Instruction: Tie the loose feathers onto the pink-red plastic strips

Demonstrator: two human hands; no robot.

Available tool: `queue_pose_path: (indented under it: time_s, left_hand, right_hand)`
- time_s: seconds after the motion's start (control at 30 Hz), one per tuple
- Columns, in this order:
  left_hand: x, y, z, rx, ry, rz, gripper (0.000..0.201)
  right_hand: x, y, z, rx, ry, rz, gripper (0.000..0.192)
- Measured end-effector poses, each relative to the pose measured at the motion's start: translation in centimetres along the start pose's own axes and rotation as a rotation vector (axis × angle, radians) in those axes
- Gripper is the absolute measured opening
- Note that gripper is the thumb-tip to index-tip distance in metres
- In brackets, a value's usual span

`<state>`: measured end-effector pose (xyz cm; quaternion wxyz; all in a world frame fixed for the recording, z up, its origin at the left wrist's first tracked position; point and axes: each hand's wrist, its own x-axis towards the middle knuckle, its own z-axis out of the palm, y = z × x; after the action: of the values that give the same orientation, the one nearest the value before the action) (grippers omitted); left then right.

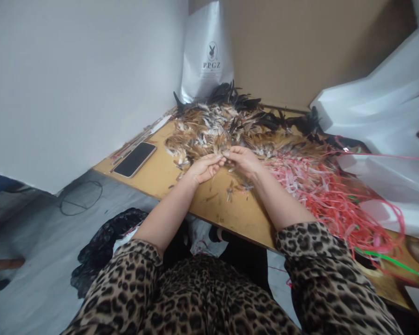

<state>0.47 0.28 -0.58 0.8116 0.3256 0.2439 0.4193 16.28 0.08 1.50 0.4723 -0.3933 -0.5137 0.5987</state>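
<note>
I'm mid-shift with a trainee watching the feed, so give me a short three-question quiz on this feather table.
1. True or false: the phone lies to the left of both hands.
2. What lies on the table to the right of the right hand? A) red and pink strips B) scissors C) a cup
3. Fill in: the left hand and right hand meet at the near edge of the ___ pile.

Key: 1 true; 2 A, the red and pink strips; 3 feather, the feather pile, brown and black, in front of the white bag.
</note>
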Motion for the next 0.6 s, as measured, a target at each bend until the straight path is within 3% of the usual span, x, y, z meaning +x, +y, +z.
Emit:
queue_pose_path:
  time_s: [0.23, 0.6]
  left_hand:
    - [0.41, -0.52, -0.13, 0.123, 0.091, 0.065, 0.009]
    - [0.40, -0.86, 0.08, 0.253, 0.119, 0.080, 0.013]
  right_hand:
    - [0.18, -0.29, -0.36, -0.145, 0.111, -0.064, 0.035]
    - [-0.04, -0.13, 0.45, -0.323, 0.181, -0.103, 0.027]
